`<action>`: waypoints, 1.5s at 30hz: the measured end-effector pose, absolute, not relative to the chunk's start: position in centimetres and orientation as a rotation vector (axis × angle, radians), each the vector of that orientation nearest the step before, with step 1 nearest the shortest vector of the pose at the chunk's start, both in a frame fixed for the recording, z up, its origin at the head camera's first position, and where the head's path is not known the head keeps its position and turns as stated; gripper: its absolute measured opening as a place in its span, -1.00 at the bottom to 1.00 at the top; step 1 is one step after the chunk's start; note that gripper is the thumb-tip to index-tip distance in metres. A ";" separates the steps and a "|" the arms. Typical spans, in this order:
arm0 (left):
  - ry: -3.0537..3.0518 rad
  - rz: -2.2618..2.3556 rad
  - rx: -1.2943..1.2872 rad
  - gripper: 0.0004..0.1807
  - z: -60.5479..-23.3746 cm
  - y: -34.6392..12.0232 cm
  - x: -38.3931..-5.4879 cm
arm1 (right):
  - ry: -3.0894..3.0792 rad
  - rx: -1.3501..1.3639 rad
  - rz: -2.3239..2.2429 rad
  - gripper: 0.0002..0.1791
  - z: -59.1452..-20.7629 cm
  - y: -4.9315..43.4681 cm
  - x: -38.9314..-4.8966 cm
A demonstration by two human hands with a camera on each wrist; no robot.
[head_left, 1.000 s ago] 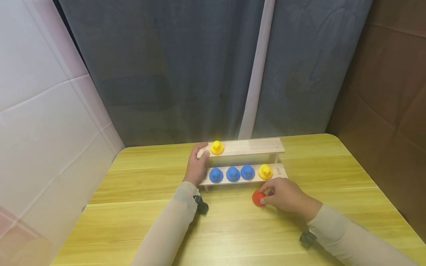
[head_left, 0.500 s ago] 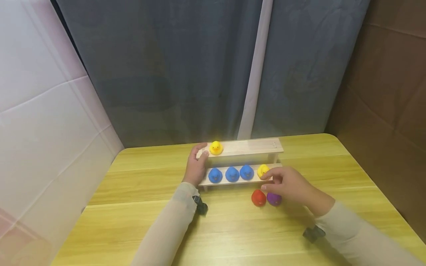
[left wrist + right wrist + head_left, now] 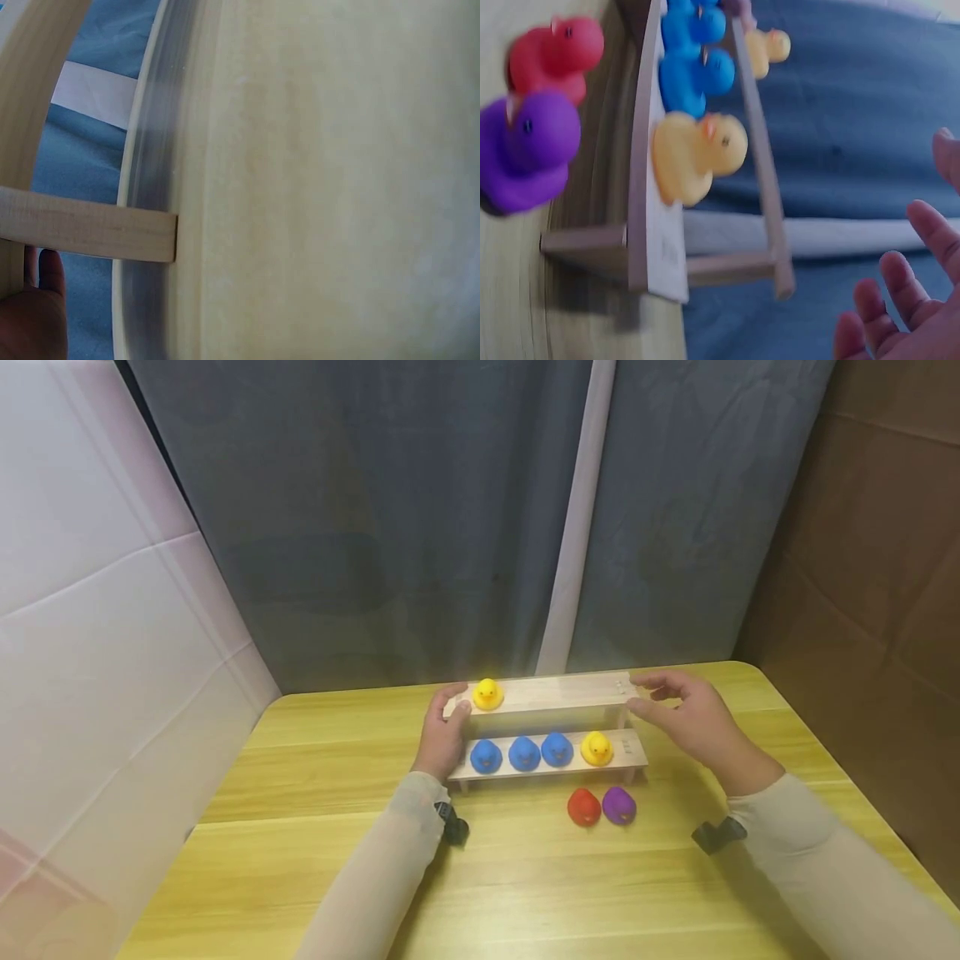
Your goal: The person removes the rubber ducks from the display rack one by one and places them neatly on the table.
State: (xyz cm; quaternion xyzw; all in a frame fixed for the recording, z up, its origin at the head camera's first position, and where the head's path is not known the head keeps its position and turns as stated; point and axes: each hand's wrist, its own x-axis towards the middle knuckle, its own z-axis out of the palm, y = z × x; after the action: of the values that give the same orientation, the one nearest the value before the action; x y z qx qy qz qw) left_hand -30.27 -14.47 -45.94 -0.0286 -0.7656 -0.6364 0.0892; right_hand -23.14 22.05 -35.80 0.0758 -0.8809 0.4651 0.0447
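Observation:
A two-tier wooden rack (image 3: 558,693) stands on the table. My left hand (image 3: 442,735) grips the left end of its upper tier, thumb in front and fingers behind; in the left wrist view the fingertips (image 3: 50,270) show past the wood. My right hand (image 3: 693,722) is at the upper tier's right end with thumb and fingers spread, holding nothing. A yellow rubber duck (image 3: 488,694) sits at the upper tier's left end. On the lower tier stand several blue ducks (image 3: 524,753) and another yellow duck (image 3: 597,748) to their right.
A red duck (image 3: 583,807) and a purple duck (image 3: 619,807) sit side by side on the table (image 3: 525,893), in front of the rack's right half. Behind the table hangs a dark curtain (image 3: 412,527). A white panel (image 3: 112,610) rises left and a brown one (image 3: 870,568) right.
My right hand has left the red duck, passed the lower yellow duck, and moved up and right to the upper tier's right end. The left hand keeps its place.

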 end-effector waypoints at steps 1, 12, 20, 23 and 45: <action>-2.274 -1.894 -0.088 -0.58 -45.9 -14.5 -30.3 | -2.701 0.216 1.436 -0.39 -35.8 22.2 -23.5; -2.286 -1.861 -0.087 -0.60 -45.7 -14.6 -30.4 | -2.756 0.236 1.570 -0.35 -37.4 23.4 -27.7; -2.289 -1.860 -0.088 -0.60 -45.6 -14.6 -30.4 | -2.766 0.252 1.714 -0.32 -38.7 23.5 -30.1; -2.287 -1.866 -0.088 -0.60 -45.7 -14.6 -30.4 | -2.772 0.277 1.761 -0.36 -39.0 23.4 -30.6; -2.282 -1.873 -0.092 -0.58 -46.0 -14.5 -30.1 | -2.736 0.378 1.978 -0.43 -41.7 22.4 -32.9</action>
State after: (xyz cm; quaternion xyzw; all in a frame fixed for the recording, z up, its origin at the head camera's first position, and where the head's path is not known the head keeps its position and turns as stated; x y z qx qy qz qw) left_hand -30.07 -14.47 -46.00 -0.0310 -0.7693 -0.6312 0.0938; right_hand -32.90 22.40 -41.65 0.1105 -0.7988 0.5774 -0.1275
